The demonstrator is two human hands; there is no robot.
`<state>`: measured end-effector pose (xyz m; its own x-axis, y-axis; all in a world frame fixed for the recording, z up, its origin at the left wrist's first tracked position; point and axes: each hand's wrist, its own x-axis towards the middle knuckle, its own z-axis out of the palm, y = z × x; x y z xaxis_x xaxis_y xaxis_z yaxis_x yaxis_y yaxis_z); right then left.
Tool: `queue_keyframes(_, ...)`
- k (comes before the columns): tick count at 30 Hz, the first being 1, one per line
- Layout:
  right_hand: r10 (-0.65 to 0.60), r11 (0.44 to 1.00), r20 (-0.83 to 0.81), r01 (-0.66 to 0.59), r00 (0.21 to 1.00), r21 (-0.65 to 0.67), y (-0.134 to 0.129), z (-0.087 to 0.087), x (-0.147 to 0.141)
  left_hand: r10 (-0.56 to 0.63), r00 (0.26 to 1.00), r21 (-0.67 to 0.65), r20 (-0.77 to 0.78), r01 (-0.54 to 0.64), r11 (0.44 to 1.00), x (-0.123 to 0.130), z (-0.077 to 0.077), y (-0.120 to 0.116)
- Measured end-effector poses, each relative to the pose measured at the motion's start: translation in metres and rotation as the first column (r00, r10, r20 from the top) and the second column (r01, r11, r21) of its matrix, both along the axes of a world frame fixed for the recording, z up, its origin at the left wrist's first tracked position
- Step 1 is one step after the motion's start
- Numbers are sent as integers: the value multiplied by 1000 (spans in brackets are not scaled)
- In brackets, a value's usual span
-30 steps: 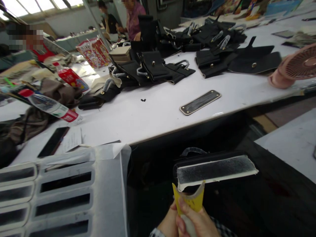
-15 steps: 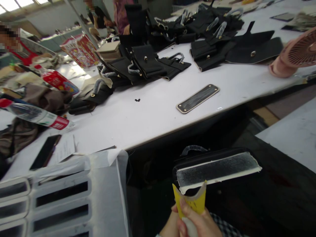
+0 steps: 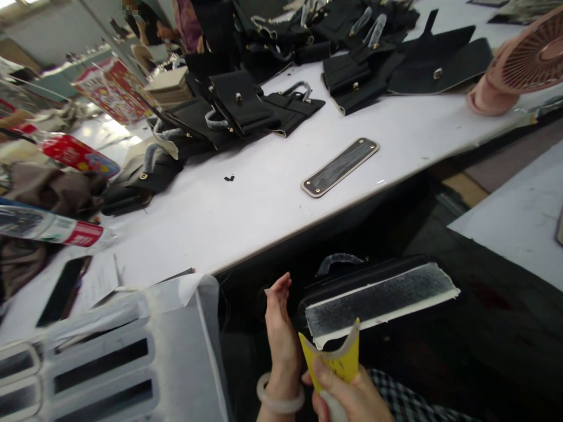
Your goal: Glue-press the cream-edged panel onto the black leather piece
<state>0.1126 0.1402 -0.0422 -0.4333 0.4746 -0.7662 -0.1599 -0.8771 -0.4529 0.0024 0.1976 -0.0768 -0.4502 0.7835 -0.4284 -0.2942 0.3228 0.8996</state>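
Observation:
My right hand (image 3: pixel 352 398) grips a yellow scraper-like tool (image 3: pixel 334 363) with a curved, hollowed front edge and a whitish lower part. Beside it on the left, my left hand (image 3: pixel 281 328) is raised with fingers stretched out and nothing in it; a pale bangle circles its wrist. Just beyond the tool lies a black handbag (image 3: pixel 373 281) with a plastic-wrapped handle. Its long dark panel (image 3: pixel 382 299) faces me and has ragged cream edges. Whether the tool touches that panel I cannot tell.
A flat bag base piece with metal studs (image 3: pixel 341 167) lies on the white table (image 3: pixel 246 217). Behind are several black bags (image 3: pixel 246 99) and a pink fan (image 3: pixel 514 64). At left are a plastic bottle (image 3: pixel 53 225), a phone (image 3: pixel 64 290) and a covered stand with slot-shaped pieces (image 3: pixel 180 351).
My left hand has come away from the yellow tool and opened out to its left. My right hand still holds the tool. The view has shifted slightly.

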Motion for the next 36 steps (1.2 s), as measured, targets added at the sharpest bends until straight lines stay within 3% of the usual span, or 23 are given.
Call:
queue_keyframes(3,7,999,3,-7,1000,-36,3,3,1,-295,929,120,-223,326,938,0,31,13)
queue_keyframes(5,13,999,-4,-13,1000,-29,6,5,3,-374,872,105,-316,424,900,5,43,14)
queue_keyframes(14,78,993,-98,-85,992,-77,11,-7,15,-324,895,-4,-308,339,941,14,48,16)
queue_keyframes(28,337,941,-44,-335,940,50,31,-12,25,-259,874,-31,-412,271,962,23,45,21)
queue_keyframes(32,371,929,-151,-364,916,71,42,-7,35,-268,844,-40,-464,283,958,24,41,21)
queue_keyframes(36,367,929,-118,-369,922,9,38,-13,28,-279,782,16,-557,346,938,24,41,24)
